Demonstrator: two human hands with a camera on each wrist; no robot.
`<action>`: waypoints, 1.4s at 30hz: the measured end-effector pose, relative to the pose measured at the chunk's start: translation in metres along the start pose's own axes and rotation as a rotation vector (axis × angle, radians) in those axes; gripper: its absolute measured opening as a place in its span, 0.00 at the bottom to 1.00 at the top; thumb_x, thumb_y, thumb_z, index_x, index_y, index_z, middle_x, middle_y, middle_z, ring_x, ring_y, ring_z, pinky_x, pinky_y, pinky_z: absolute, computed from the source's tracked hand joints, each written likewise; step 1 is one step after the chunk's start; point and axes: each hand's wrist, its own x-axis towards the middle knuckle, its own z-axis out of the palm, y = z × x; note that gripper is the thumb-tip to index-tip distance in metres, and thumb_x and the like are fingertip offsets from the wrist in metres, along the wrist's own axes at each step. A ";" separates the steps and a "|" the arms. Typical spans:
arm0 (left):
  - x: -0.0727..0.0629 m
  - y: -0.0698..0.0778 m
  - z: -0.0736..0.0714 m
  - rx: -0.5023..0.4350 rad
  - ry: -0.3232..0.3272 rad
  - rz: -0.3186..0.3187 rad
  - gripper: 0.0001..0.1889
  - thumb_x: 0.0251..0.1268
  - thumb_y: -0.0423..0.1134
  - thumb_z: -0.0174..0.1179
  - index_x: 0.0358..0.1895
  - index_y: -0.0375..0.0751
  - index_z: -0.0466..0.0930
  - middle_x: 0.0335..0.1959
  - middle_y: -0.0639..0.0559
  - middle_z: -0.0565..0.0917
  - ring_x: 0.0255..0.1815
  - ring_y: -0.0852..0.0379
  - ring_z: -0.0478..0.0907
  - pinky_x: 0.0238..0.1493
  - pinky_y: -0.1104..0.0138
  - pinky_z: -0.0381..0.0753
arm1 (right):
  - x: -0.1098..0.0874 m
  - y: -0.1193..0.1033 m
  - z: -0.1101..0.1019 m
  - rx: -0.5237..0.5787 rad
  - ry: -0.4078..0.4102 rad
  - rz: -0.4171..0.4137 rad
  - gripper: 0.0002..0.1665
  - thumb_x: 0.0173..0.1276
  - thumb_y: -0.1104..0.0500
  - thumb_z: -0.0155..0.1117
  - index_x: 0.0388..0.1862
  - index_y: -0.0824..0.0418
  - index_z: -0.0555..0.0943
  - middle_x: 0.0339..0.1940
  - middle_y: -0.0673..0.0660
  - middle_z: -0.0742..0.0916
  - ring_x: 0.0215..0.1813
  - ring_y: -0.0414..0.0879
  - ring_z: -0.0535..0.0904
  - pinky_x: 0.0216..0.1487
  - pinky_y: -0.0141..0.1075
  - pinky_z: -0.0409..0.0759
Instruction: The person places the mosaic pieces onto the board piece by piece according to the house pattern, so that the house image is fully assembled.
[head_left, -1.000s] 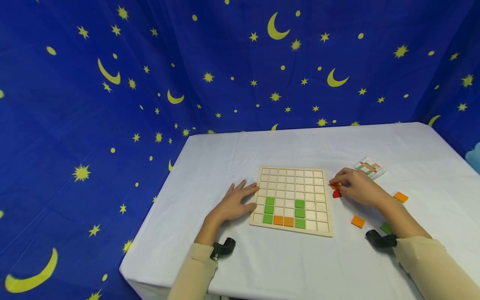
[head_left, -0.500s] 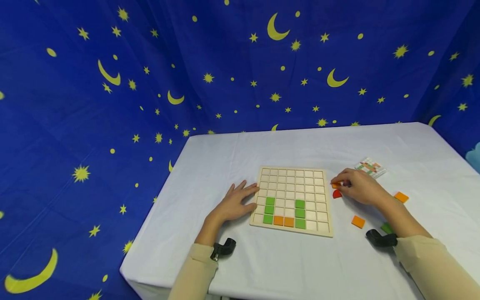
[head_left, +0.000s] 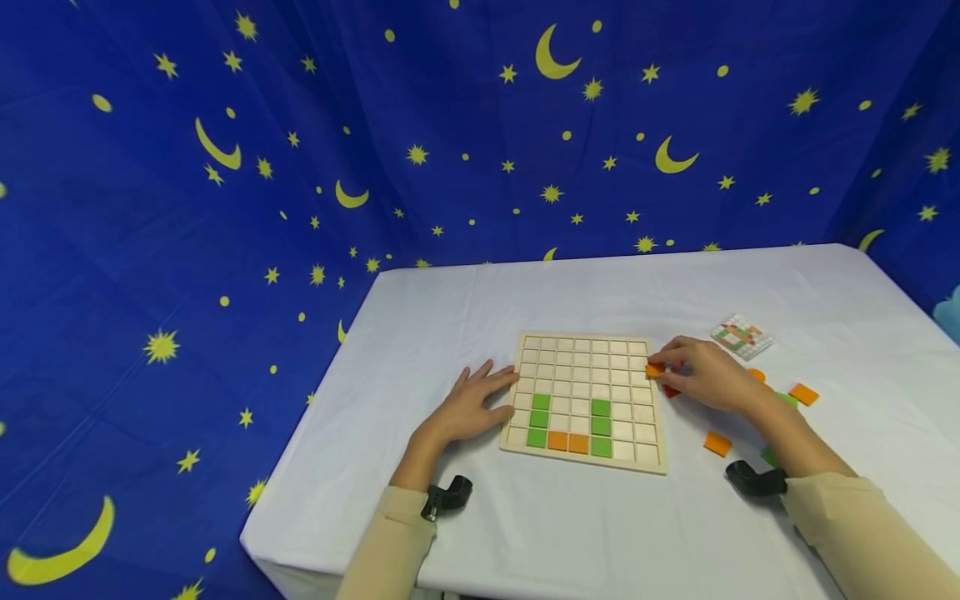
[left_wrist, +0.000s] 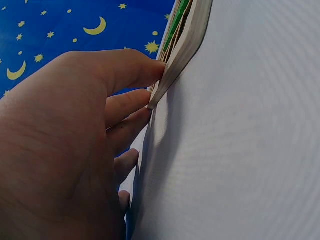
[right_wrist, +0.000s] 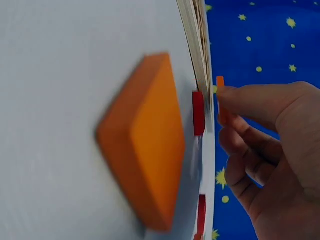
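Orange tile (head_left: pixel 656 371): pinched in right hand's (head_left: pixel 705 372) fingertips, at board's (head_left: pixel 562 369) right edge | left hand (head_left: pixel 467 407): fingers spread, touching board | step: likely tile transfer | next: probably calls for lowering into a cell left of right fingertips

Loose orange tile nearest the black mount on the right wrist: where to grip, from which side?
Probably pinch two opposite side edges of the loose orange tile, coming from above. It appears to lie flat on the white cloth, so its underside is covered, but its sides show thickness and nothing touches them. The right hand pinches another orange tile, so free it first.
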 end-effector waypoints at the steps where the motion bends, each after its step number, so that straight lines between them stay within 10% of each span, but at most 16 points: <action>1: 0.000 0.000 0.000 -0.001 0.001 0.000 0.30 0.66 0.52 0.55 0.71 0.54 0.65 0.73 0.61 0.59 0.76 0.53 0.43 0.73 0.53 0.32 | 0.001 -0.002 0.001 0.016 -0.005 -0.005 0.18 0.64 0.59 0.68 0.52 0.61 0.85 0.45 0.54 0.83 0.40 0.47 0.77 0.38 0.42 0.73; 42: 0.000 -0.001 0.000 -0.016 -0.007 0.003 0.30 0.66 0.52 0.55 0.72 0.55 0.65 0.73 0.62 0.59 0.76 0.54 0.42 0.73 0.53 0.33 | 0.033 -0.047 0.038 0.079 -0.113 -0.178 0.13 0.62 0.58 0.70 0.47 0.56 0.87 0.45 0.46 0.83 0.44 0.42 0.78 0.45 0.41 0.78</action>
